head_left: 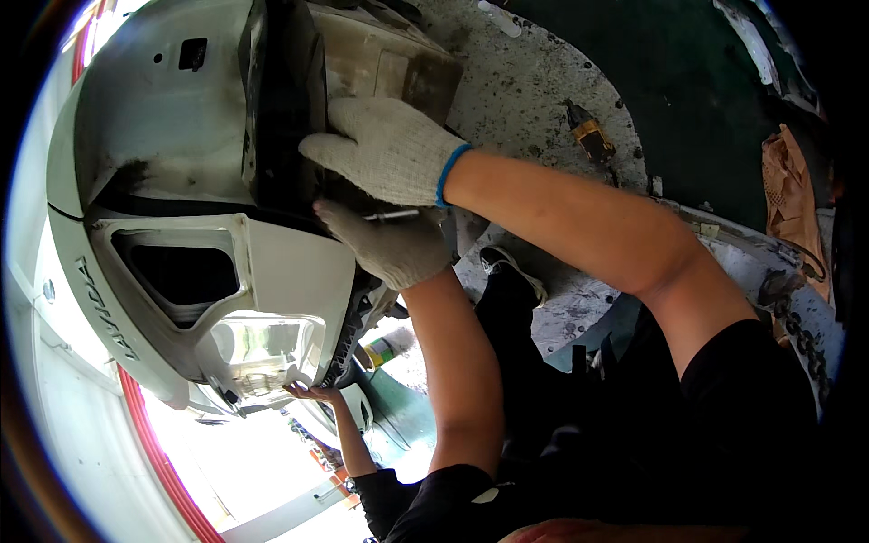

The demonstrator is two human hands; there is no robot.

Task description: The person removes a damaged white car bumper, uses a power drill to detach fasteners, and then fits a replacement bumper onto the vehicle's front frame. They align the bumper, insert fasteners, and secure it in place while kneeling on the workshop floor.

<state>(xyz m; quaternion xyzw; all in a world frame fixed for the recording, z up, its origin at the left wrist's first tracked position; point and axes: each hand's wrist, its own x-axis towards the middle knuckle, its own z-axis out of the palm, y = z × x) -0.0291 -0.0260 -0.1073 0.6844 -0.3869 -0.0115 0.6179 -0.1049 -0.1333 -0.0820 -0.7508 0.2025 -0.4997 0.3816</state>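
Note:
My left hand [389, 246], in a knitted work glove, is at the edge of a white vehicle tailgate [299, 262]. A thin silver metal rod [393, 215] shows along its upper side and seems to lie in its grip; the rod's ends are partly hidden. Just above, my right hand [394, 149], in a pale glove with a blue cuff, reaches to a black edge [312, 90] beside the vehicle body. Its thumb and fingers are apart, with the fingertips against the dark gap. A dirty beige box-shaped part [385, 68] stands behind the right hand.
Another person's bare hand [312, 392] touches the tailgate's lower part. A yellow-and-black power tool [590, 134] lies on the stained floor [516, 90]. At the right are a metal chain [807, 344] and brown paper [787, 190]. A can [378, 353] stands below the tailgate.

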